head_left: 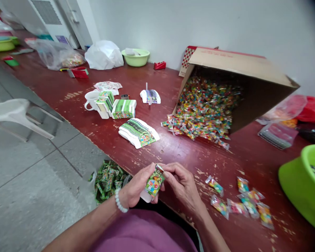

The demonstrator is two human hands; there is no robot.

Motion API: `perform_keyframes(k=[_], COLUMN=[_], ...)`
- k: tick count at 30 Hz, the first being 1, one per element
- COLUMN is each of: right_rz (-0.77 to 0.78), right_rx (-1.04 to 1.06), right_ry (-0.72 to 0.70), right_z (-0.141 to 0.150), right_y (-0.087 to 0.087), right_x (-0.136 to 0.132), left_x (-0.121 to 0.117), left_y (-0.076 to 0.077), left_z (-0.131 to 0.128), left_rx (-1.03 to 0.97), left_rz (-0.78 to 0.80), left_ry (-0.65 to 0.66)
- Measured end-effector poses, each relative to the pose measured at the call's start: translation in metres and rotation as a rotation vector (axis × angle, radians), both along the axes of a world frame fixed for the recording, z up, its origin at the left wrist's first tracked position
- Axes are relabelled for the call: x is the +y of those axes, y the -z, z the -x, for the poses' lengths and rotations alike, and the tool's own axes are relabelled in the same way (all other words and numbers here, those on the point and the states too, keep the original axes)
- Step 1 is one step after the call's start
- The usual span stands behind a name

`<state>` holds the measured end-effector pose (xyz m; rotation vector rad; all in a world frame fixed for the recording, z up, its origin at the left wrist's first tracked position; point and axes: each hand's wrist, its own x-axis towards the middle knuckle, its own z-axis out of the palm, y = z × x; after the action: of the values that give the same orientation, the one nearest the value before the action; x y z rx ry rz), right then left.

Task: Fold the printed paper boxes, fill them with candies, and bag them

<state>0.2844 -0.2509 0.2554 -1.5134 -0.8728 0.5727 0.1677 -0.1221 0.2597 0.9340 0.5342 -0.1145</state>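
My left hand (137, 187) is closed around a small green printed candy box (154, 182), held tilted over the table's front edge. A white flap sticks out at its lower end. The fingers of my right hand (183, 184) pinch the upper end of the same box. Ahead lies a fanned stack of flat green boxes (139, 133). To the right of my hands are several small clear packets of coloured candies (249, 203). A large cardboard carton (252, 66) lies on its side, with a heap of candy packets (204, 108) spilling from its mouth.
Below the table edge at left, a container holds many filled green boxes (110, 180). A white mug (90, 100) and stacked green cartons (124, 108) stand mid-table. A green basin (301, 182) is at right, a white stool (13, 112) at left.
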Motion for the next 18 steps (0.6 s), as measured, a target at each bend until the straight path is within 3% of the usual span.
perform_keyframes(k=[6,11,18], right_rz=[0.085,0.054,0.069], right_rx=[0.229,0.504,0.463], right_ry=[0.014,-0.013,0.072], right_z=[-0.005,-0.007,-0.002], right_y=[-0.005,-0.008,0.003], right_x=[0.008,0.016,0.018], left_x=[-0.002,0.0,0.01], left_y=[-0.001,-0.002,0.007], left_z=[-0.004,-0.003,0.0], left_rx=[-0.016,-0.014,-0.085], left_rz=[-0.126,-0.253,-0.292], left_ry=[0.015,0.046,0.074])
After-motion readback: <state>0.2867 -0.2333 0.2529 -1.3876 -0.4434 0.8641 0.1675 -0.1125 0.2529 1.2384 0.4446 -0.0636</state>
